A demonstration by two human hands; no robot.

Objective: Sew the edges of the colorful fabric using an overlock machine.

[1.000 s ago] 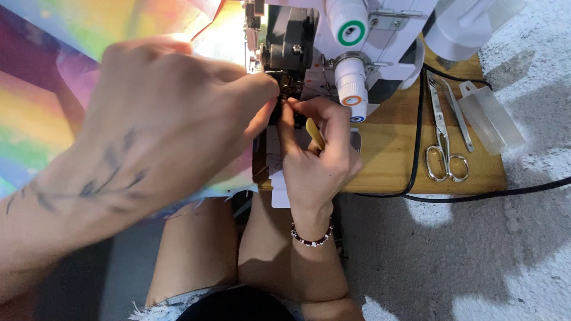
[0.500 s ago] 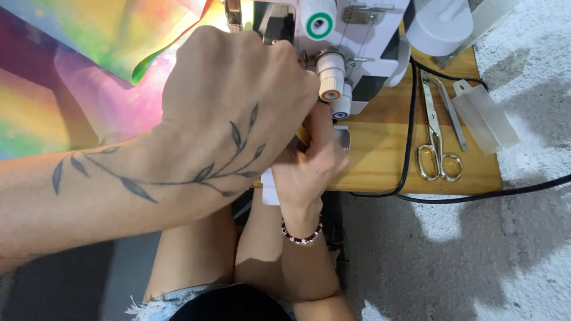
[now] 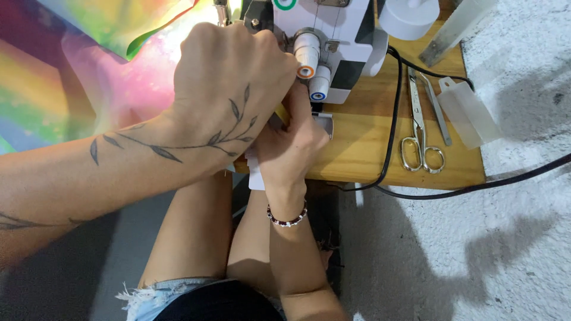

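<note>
A yellow tool (image 3: 282, 113) is pinched by the right hand (image 3: 291, 148), fingers closed on it, at the front of the white sewing machine (image 3: 333, 41). The left hand (image 3: 229, 89) is laid over it; its grip can't be told. To the right, scissors (image 3: 419, 139) & black cable (image 3: 392, 119) are seen on the wooden table (image 3: 363, 148). Rainbow fabric (image 3: 71, 77) is spread to the left. Beneath, rough grey floor (image 3: 476, 249). Tool tip & needle area are hidden; machine top cut off.

The head camera looks steeply down, close over the sewing machine (image 3: 324, 41) and wooden table (image 3: 369, 142).
</note>
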